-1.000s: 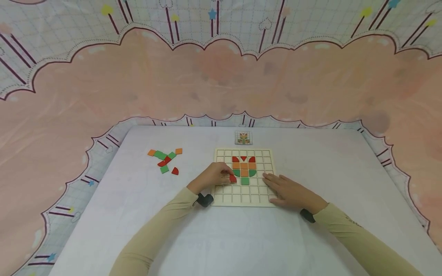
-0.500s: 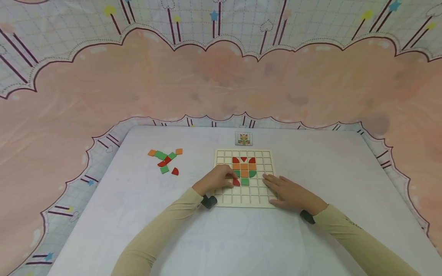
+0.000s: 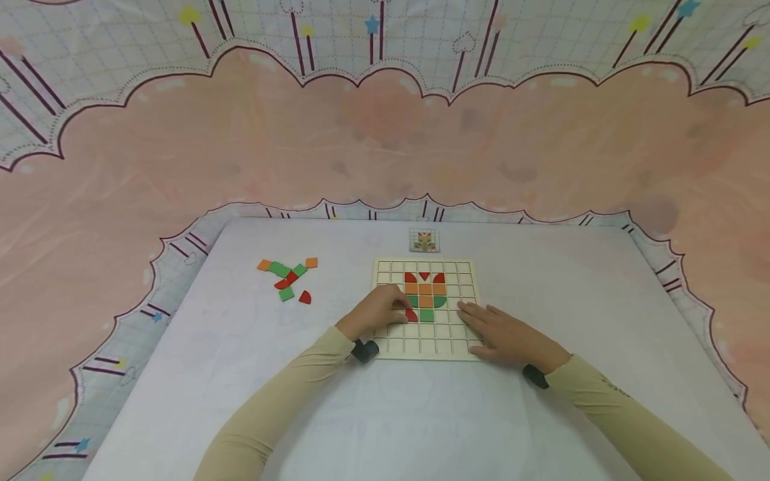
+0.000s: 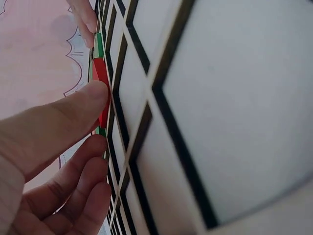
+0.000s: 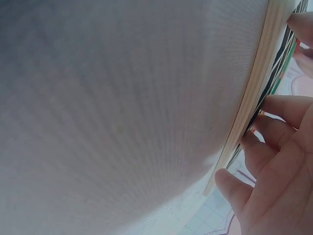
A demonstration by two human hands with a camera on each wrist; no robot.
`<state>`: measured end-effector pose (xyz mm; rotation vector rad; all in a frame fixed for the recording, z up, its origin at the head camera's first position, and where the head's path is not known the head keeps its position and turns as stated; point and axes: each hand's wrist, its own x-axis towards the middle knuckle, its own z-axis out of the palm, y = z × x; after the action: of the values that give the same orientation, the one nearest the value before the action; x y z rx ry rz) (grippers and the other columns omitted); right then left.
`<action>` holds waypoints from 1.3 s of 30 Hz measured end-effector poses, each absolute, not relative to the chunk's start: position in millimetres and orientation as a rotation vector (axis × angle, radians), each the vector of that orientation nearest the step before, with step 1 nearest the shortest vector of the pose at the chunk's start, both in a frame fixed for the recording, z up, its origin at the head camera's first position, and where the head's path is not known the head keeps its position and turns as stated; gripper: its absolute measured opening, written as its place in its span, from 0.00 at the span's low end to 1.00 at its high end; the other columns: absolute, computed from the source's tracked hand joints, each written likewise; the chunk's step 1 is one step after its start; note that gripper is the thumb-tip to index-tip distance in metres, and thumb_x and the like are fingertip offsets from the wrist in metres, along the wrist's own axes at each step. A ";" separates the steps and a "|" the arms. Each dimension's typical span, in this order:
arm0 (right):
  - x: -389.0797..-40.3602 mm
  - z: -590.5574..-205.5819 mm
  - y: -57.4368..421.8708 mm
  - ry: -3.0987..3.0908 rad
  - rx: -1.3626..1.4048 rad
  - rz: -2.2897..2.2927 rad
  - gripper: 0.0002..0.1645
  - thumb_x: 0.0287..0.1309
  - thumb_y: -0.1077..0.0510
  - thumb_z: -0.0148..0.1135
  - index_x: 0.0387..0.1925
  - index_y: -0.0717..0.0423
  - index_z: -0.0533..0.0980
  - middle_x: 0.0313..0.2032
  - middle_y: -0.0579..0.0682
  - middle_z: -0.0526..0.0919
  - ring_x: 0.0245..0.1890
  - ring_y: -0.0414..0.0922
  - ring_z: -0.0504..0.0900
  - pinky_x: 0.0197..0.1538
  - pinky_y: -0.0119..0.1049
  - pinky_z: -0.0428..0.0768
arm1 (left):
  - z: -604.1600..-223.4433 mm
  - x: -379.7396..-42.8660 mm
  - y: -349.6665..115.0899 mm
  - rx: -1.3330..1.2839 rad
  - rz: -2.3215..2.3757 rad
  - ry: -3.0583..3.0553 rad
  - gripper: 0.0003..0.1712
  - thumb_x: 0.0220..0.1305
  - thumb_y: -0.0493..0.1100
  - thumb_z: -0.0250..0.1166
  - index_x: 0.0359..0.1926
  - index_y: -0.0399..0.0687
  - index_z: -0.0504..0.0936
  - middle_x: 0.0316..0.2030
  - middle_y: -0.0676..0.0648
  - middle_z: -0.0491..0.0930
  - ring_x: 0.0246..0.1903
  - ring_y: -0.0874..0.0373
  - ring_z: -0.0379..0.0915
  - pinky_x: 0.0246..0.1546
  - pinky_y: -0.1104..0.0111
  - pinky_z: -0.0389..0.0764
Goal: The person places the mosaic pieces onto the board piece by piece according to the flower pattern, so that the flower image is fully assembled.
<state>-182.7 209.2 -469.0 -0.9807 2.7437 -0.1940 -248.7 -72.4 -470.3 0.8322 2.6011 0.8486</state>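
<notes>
In the head view my left hand (image 3: 379, 311) is over the left part of a pale gridded board (image 3: 442, 349). Its thumb and forefinger pinch a red quarter-circle tile (image 3: 412, 316), which sits in a cell just left of a green square tile (image 3: 427, 315). The left wrist view has the thumb against the red tile's edge, the other fingers bent beneath. My right hand (image 3: 511, 335) lies with its fingers extended on the board's right edge; the right wrist view shows those fingertips along the wooden rim (image 5: 244, 105). Above the green square, red, orange and green tiles (image 3: 426, 290) form a tulip-like figure.
Left of the board lie loose tiles: orange squares (image 3: 311, 262), green squares (image 3: 286, 294), red pieces (image 3: 305, 297) and others. A small pattern card (image 3: 424, 240) lies behind the board. All rest on a white-covered table (image 3: 385, 414) before a patterned cloth.
My left hand has shifted slightly right, bringing the red quarter-circle tile from the cell's left side up beside the green square. The right hand has stayed still.
</notes>
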 end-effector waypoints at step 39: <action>-183.0 -470.1 208.7 2.749 -0.978 -0.179 0.43 0.61 0.42 0.55 0.71 0.56 0.55 0.72 0.53 0.54 0.72 0.50 0.55 0.70 0.51 0.58 | -444.5 -262.4 -166.5 0.554 0.987 2.629 0.19 0.54 0.40 0.69 0.48 0.42 0.82 0.47 0.44 0.81 0.47 0.51 0.75 0.55 0.58 0.75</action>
<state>-183.0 208.7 -470.1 -0.9777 2.7492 -0.1786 -262.4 -166.5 -444.5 0.5540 2.6288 0.9871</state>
